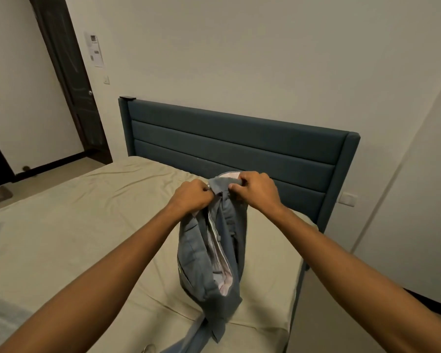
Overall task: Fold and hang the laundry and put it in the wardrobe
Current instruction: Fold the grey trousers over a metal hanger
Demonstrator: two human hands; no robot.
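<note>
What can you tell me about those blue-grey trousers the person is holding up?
The trousers are blue-grey woven cloth with a pale pinkish lining showing inside the open waist. The left hand and the right hand each pinch the waistband at the top, close together, holding it up above the bed. The fly looks open, with a light strip running down it. The cloth hangs bunched and crumpled, not folded, and its lower end trails on the beige sheet near the bed's edge.
</note>
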